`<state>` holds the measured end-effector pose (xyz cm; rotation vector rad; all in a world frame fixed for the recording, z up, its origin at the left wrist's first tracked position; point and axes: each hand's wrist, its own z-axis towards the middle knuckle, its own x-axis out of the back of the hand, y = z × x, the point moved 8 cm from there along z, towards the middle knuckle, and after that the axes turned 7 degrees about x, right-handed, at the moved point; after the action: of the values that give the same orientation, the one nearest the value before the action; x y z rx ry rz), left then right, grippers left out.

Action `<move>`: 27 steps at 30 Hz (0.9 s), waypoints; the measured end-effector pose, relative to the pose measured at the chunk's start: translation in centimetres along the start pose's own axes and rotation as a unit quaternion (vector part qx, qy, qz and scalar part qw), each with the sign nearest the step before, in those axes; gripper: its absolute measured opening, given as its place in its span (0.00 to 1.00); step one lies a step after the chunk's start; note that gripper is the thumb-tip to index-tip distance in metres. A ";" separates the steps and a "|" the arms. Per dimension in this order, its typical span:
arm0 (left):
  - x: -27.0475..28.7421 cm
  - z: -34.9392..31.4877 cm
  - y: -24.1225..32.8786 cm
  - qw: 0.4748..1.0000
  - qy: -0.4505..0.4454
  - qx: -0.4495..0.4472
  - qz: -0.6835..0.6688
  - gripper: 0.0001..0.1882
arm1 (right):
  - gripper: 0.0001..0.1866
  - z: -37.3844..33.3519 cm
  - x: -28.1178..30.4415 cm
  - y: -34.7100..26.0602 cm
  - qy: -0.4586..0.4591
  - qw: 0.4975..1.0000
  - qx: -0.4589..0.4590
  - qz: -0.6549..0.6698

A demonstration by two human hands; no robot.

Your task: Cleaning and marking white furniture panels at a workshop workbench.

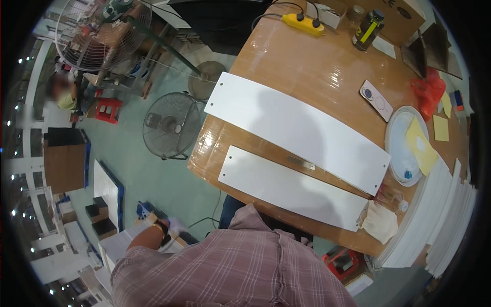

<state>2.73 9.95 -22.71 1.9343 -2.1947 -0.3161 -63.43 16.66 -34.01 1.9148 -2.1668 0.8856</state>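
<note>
On the brown table lie two long white panels with small holes at their ends: a larger panel (291,128) behind and a smaller panel (291,189) nearer to me. My left hand (177,228) reaches down to the left of the table, a dark band on its wrist. It is smeared by motion and looks pale, perhaps gloved; its fingers cannot be made out. Close to it stands a stack of pale boards (120,244), and whether the hand touches them is unclear. Nowhere in the picture does my right hand show. A cream cloth (380,222) rests by the smaller panel's right end.
The table (302,61) also bears a yellow power strip (304,24), a dark bottle (367,30), a phone (376,100), a round white tray (396,138) and stacked white strips (417,220). A floor fan (171,125) stands left. Farther off, a person (65,97) appears.
</note>
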 end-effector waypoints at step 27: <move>16.1 -34.2 23.6 0.184 0.722 -0.667 -0.025 0.18 | 0.24 -27.4 25.9 -25.4 0.645 0.654 0.345 0.193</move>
<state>-11.83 -4.12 16.93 0.3009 0.0455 -0.0905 -52.42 6.84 8.99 0.2941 -1.2434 2.3628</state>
